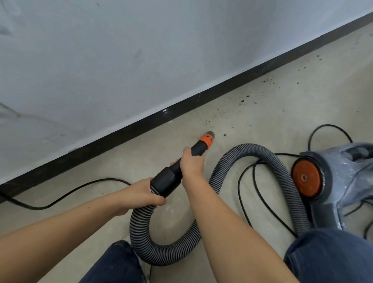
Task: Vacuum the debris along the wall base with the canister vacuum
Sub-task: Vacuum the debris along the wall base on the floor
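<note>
My right hand (192, 164) grips the black nozzle tube just behind its orange collar (206, 140). My left hand (145, 193) holds the wide black cuff (166, 180) where the ribbed grey hose (164, 255) joins. The grey nozzle tip (210, 133) sits low over the beige floor, a short way out from the black baseboard (139, 126). Dark crumbs of debris (241, 100) lie scattered ahead of the tip, along the wall base toward the upper right. The grey canister vacuum (339, 179) with its orange disc stands at the right.
A black power cord (70, 194) trails across the floor at the left, and more cord loops (262, 199) lie beside the canister. The hose curls between my knees (118, 267). A white wall (99, 50) rises above the baseboard.
</note>
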`<state>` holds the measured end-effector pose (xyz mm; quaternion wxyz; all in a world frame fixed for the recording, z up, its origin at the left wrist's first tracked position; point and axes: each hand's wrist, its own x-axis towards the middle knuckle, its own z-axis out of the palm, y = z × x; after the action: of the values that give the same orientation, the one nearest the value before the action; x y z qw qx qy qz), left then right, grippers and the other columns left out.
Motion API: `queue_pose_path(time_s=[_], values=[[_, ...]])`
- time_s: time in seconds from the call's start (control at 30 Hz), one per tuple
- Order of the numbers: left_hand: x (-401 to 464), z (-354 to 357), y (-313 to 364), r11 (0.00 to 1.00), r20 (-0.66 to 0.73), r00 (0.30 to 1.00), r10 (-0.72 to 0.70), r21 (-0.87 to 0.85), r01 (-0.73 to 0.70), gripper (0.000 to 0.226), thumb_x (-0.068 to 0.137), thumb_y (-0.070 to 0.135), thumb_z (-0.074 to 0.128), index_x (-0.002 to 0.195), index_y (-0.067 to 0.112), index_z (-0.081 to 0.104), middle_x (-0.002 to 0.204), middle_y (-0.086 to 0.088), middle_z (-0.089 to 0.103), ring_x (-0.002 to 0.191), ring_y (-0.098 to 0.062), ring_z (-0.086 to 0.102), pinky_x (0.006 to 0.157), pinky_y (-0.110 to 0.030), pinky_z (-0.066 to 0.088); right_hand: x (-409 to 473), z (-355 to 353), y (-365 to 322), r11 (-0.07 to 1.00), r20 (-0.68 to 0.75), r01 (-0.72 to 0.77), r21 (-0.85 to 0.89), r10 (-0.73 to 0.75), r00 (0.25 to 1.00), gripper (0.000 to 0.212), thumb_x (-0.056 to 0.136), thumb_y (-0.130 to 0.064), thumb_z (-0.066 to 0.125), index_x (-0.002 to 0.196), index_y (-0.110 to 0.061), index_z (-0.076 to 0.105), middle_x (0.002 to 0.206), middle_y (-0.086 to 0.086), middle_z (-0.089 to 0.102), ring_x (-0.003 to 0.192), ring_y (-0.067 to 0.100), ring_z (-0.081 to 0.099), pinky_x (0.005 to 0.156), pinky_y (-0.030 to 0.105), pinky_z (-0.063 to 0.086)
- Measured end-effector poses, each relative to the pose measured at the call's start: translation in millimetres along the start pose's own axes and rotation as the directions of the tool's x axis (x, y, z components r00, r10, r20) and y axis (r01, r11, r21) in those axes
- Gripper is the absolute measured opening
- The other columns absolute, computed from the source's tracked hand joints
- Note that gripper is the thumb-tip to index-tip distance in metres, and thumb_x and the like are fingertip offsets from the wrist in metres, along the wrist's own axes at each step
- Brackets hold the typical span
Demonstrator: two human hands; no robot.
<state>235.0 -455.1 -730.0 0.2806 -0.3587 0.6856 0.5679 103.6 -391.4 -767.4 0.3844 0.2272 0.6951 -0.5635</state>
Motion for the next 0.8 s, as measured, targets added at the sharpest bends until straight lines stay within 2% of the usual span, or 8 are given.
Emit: queue_pose_path(time_s=[0.07,0.2,0.33,0.43,0.53,0.63,0.8], values=[[5.5,4.4,6.2,0.999,0.037,0.999,0.024,0.027,-0.025,0.042,0.076,0.017,0.073,0.114,0.015,0.056,0.109,-0.014,0.066,0.097,-0.021,0.064,0.083,-0.031,0.053,7.7,-14.2,0.5,0.999,-0.042,-0.010,0.034,0.012,0.999,0.036,0.094,-0.031,0.049,0.118,-0.005,0.045,0.079,0.013,0.067,0.050,0.017,0.064,0.050,0.025,0.050],[18.3,11.4,10.8,0.997,0.085,0.995,0.055,0.045,-0.059,0.047,0.070,0.022,0.073,0.113,0.017,0.056,0.102,-0.010,0.066,0.094,-0.020,0.064,0.084,-0.032,0.054,13.7,-28.4,-1.4,0.995,-0.108,0.001,0.101,0.010,0.994,0.027,0.093,-0.027,0.051,0.106,-0.004,0.051,0.064,0.008,0.061,0.048,0.019,0.064,0.052,0.029,0.053],[25.5,19.4,11.2,0.998,0.065,0.996,0.068,0.011,-0.069,0.040,0.073,0.018,0.073,0.108,0.016,0.055,0.091,-0.004,0.063,0.083,-0.015,0.062,0.078,-0.030,0.053,20.6,-31.9,-3.3,0.998,-0.115,0.020,0.059,-0.013,0.993,0.030,0.092,-0.029,0.051,0.108,-0.004,0.051,0.063,0.006,0.062,0.050,0.020,0.065,0.054,0.031,0.054],[24.7,22.6,7.8,0.999,0.006,0.999,0.042,-0.029,-0.042,0.038,0.070,0.020,0.074,0.102,0.015,0.056,0.084,-0.003,0.062,0.077,-0.014,0.061,0.076,-0.032,0.054,21.0,-24.1,-7.6,0.999,-0.050,0.026,0.036,-0.024,0.998,0.032,0.093,-0.026,0.050,0.114,-0.001,0.050,0.068,0.010,0.060,0.049,0.022,0.063,0.049,0.027,0.051],[21.1,26.4,-2.9,0.995,-0.086,0.996,-0.015,-0.101,0.006,0.051,0.062,0.027,0.074,0.108,0.015,0.055,0.087,-0.006,0.066,0.079,-0.018,0.065,0.077,-0.036,0.056,17.9,-10.7,-11.2,1.000,0.053,0.018,-0.007,-0.017,0.998,0.035,0.093,-0.024,0.051,0.118,-0.001,0.046,0.073,0.013,0.058,0.048,0.023,0.062,0.048,0.027,0.051],[21.1,25.2,-7.5,0.991,-0.171,0.984,-0.043,-0.135,0.020,0.045,0.071,0.021,0.075,0.110,0.017,0.053,0.094,-0.009,0.067,0.085,-0.022,0.066,0.077,-0.036,0.056,15.1,3.1,-16.3,0.999,0.129,0.013,-0.038,-0.007,0.992,0.036,0.092,-0.024,0.051,0.120,-0.002,0.044,0.074,0.013,0.057,0.048,0.022,0.061,0.050,0.028,0.052],[32.6,18.0,8.0,0.995,-0.148,0.989,0.006,-0.096,-0.020,0.041,0.073,0.017,0.074,0.109,0.012,0.054,0.088,-0.006,0.064,0.079,-0.018,0.063,0.073,-0.032,0.053,24.1,-2.8,-25.9,1.000,0.063,0.025,-0.013,-0.024,0.998,0.034,0.092,-0.024,0.050,0.118,-0.003,0.046,0.071,0.012,0.059,0.047,0.021,0.061,0.050,0.028,0.051]])
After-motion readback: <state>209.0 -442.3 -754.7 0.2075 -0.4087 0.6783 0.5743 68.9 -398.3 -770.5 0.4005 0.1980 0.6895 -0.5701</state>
